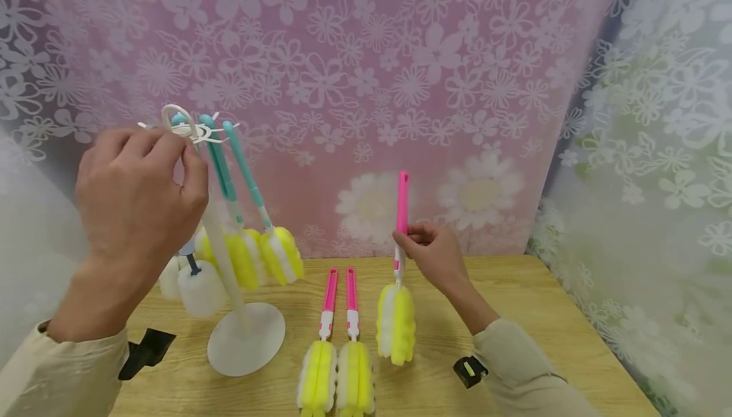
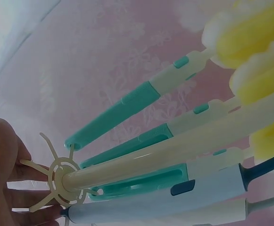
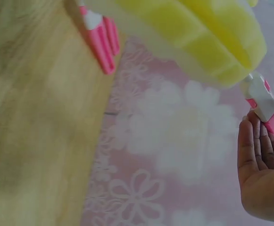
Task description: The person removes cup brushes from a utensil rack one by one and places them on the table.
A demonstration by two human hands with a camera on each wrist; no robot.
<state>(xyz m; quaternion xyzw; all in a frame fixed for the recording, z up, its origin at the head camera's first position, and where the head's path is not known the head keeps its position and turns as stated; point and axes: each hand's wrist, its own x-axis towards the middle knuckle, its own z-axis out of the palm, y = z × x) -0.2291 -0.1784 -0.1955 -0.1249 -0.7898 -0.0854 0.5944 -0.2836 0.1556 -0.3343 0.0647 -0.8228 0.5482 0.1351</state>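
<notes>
Pink-handled brush (image 1: 399, 272) upright, yellow-and-white sponge (image 1: 396, 325) down, right of upright white brush-hung rack (image 1: 230, 277)

Premises appear domestic, though the exact room cannot be determined. Evidence: pink flower-patterned covering (image 1: 366, 54) across the upper centre, paler floral covering (image 1: 663, 182) at right, wood-grain tabletop (image 1: 515, 290) along the bottom of the frame, and household sponge brushes (image 1: 356, 375) at lower centre.

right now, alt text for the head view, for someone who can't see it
A person's right hand holds a pink-handled sponge brush, handle up, over a wooden table, while the left hand holds the top of a white stand hung with brushes. Two matching pink brushes lie on the table.
</notes>
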